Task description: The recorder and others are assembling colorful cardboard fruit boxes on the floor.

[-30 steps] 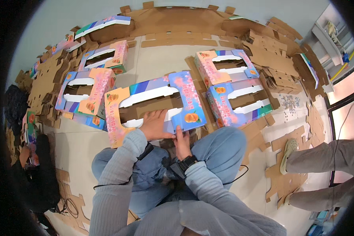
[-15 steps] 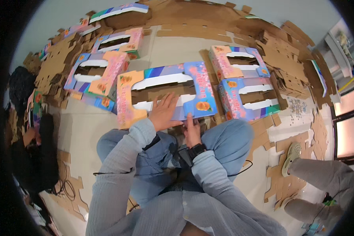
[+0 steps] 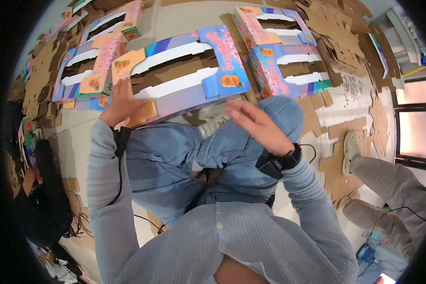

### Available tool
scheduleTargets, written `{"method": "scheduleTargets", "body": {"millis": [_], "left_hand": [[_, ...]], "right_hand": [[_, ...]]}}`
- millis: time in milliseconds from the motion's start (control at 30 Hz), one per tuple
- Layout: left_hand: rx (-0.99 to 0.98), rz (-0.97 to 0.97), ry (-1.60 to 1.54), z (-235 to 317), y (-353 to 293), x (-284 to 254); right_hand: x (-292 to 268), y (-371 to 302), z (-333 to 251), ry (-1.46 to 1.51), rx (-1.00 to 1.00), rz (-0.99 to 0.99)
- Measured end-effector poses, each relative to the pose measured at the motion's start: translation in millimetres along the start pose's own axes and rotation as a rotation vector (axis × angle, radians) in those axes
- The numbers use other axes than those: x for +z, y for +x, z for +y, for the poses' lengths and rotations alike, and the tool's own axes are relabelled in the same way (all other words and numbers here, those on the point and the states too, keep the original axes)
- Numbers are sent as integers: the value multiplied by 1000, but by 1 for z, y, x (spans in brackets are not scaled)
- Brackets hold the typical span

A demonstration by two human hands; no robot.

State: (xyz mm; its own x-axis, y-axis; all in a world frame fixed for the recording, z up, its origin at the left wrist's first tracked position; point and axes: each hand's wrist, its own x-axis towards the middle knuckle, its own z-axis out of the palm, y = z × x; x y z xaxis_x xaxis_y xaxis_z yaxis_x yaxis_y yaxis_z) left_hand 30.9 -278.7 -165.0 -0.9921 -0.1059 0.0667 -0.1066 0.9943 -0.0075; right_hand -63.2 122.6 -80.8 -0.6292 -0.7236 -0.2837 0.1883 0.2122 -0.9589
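In front of my knees lies a cardboard fruit box (image 3: 179, 98), pink, orange, blue and purple, with a wide cut-out top edged by white flaps. Over its left front corner rests my left hand (image 3: 121, 105), fingers stretched along the orange panel and thumb spread to the right. My right hand (image 3: 261, 124) hovers above my right knee, just off the box's right front corner, fingers extended and nothing in the palm. The box's inside shows bare brown cardboard through the cut-out.
Two similar boxes (image 3: 288, 59) stand at the right, more boxes (image 3: 87, 66) at the left. Flat brown cardboard stacks (image 3: 341, 57) lie farther out. Small grey pieces (image 3: 354, 87) are scattered on the floor. Another person's legs (image 3: 388, 175) come in at the right, a dark-clothed arm (image 3: 45, 189) at the left.
My left hand has shifted from the front flap to the box's left corner. My right hand has left the front edge and moved right. The view has tilted down.
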Motion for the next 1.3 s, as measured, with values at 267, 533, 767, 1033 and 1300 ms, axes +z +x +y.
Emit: {"method": "scheduleTargets", "body": {"millis": [267, 533, 767, 1033, 1300], "left_hand": [[-289, -231, -130, 12, 13, -10], [-172, -185, -120, -9, 10, 7], [-50, -227, 59, -52, 26, 34], [-159, -306, -34, -49, 47, 32], [-106, -164, -106, -79, 42, 63]], "right_hand": [[-37, 25, -29, -273, -202, 46], [-41, 19, -8, -376, -266, 182], [-22, -41, 20, -467, -510, 482], [12, -138, 59, -162, -417, 537], [-11, -141, 67, -87, -371, 357]]}}
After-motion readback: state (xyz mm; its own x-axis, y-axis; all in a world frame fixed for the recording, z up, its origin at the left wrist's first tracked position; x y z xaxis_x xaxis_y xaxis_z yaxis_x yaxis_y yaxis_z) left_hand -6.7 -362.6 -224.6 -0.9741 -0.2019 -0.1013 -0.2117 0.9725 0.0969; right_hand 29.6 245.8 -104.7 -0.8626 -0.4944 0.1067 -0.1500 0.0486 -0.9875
